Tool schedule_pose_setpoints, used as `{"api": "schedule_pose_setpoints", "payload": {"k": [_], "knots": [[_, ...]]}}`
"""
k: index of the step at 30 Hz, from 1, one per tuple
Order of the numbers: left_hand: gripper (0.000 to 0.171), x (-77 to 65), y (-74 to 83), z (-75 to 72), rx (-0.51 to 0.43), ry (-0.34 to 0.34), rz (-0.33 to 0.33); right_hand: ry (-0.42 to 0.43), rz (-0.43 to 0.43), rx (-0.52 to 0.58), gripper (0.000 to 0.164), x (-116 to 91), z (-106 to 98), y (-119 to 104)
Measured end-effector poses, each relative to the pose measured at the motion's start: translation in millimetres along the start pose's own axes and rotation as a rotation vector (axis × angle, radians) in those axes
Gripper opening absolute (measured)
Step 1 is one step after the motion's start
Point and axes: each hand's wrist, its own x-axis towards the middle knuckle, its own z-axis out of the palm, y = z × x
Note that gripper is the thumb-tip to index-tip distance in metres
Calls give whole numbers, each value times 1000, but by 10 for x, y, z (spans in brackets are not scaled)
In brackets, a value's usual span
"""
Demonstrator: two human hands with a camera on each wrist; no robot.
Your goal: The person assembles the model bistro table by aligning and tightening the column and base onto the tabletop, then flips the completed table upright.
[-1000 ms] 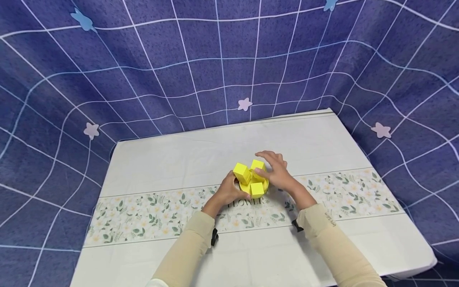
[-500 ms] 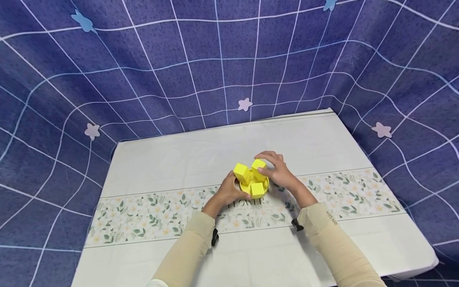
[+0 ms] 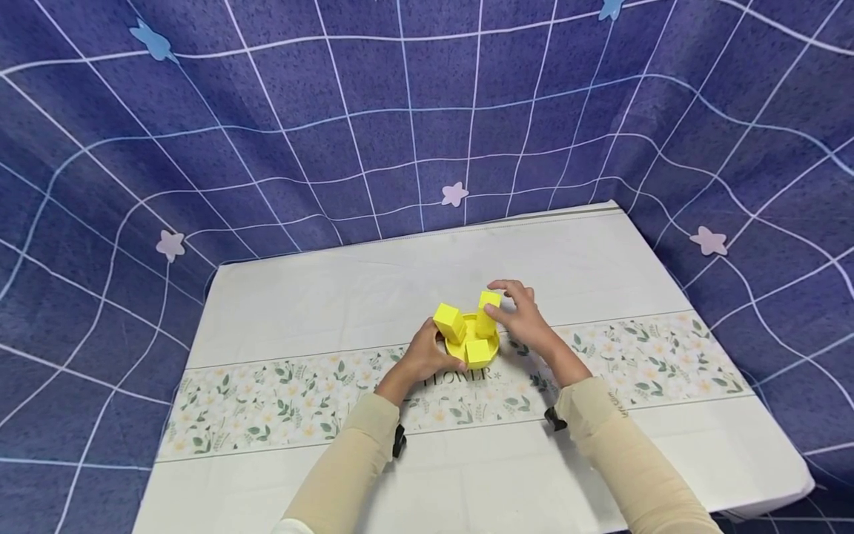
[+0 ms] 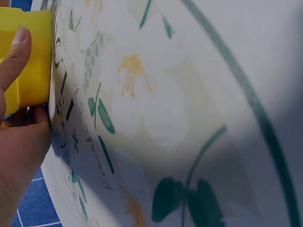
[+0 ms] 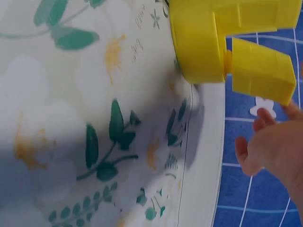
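Note:
A round yellow base (image 3: 494, 348) rests on the table and carries several yellow blocks. My left hand (image 3: 423, 352) grips the base from the left, and in the left wrist view its thumb (image 4: 18, 54) lies along the yellow side. With thumb and fingers, my right hand (image 3: 525, 320) pinches the upper end of a tall yellow block (image 3: 485, 324) at the back right. In the right wrist view that block (image 5: 262, 68) leans outward, with a narrow yellow neck between it and the base. A second tall block (image 3: 448, 319) stands back left, and a block (image 3: 477, 351) sits in front.
The white tablecloth (image 3: 333, 297) has a flowered band (image 3: 280, 400) with lettering across it. A blue curtain (image 3: 373, 133) with white lines and star shapes hangs behind and at both sides of the table. Each wrist wears a black strap.
My right hand has shifted slightly right, and the back-right block has swung outward from the middle of the base. My left hand has stayed in place.

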Motion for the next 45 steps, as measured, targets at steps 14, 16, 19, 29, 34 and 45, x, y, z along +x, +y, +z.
{"api": "schedule_pose_setpoints", "payload": {"k": [14,16,19,29,34,45], "knots": [[93,8,-8,4,3,-4,1,-59,28,63,34,19,-68,6],[92,6,-8,0,2,-3,2,-18,41,46,34,11,-33,-10],[93,10,-11,-5,8,1,0,43,50,22,37,6,27,-8],[92,19,-33,-3,25,8,-6,-135,-32,49,41,-70,-87,58],[93,13,-30,-3,31,13,-19,-279,20,139,40,-43,-243,127],[93,22,-31,12,16,10,-7,-220,48,75,33,-21,-151,88]]}}
